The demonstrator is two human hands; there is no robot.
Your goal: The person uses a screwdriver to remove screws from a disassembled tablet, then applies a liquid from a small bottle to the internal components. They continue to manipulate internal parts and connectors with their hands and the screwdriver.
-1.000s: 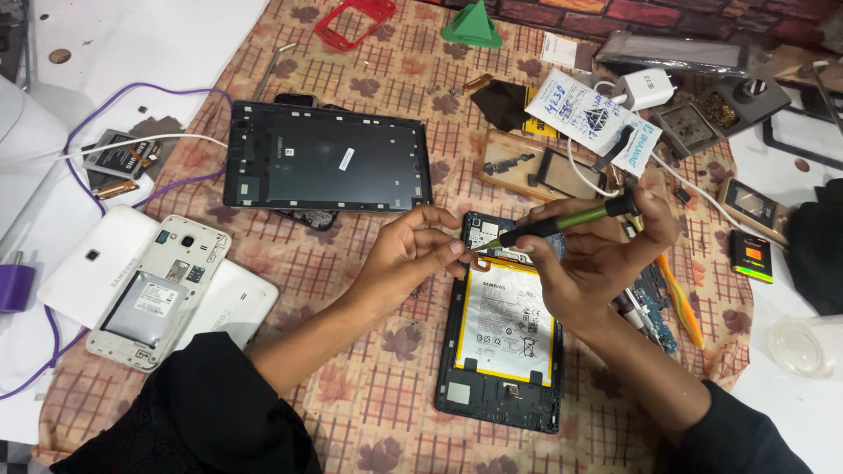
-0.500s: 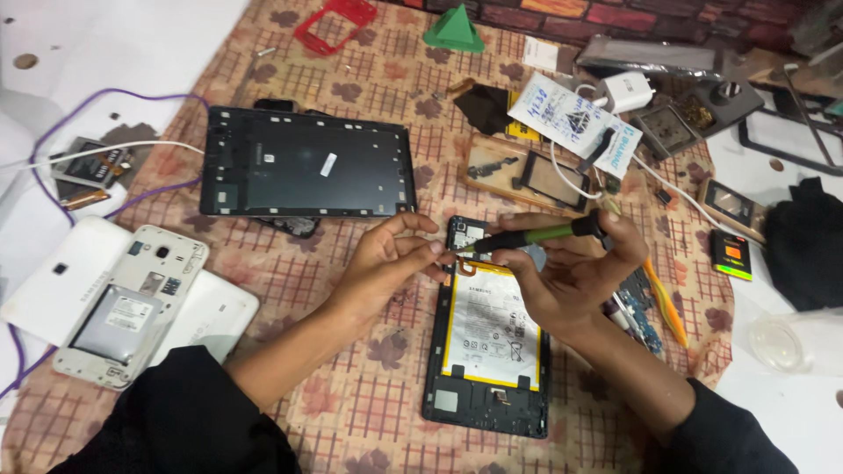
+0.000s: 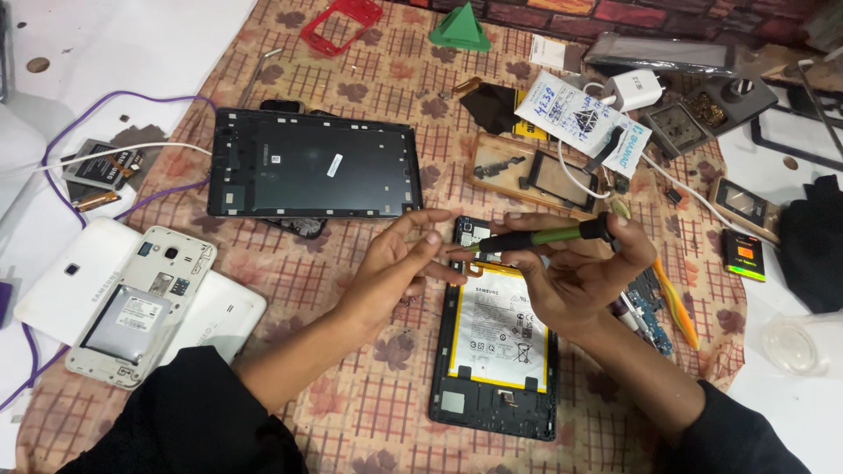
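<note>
Opened tablet (image 3: 496,351) lies nearest on the worktop (image 3: 351,412), battery up. Right hand (image 3: 575,272) grips a green screwdriver (image 3: 536,237) level over its top edge; left hand (image 3: 399,263) pinches at the tip. Beyond, a black back cover (image 3: 312,167).

We see the opened tablet (image 3: 496,347) lying on the tabletop (image 3: 369,412) before us. Behind it, to the left, lies the back cover (image 3: 312,164); the phone (image 3: 140,303) lies far left.
</note>
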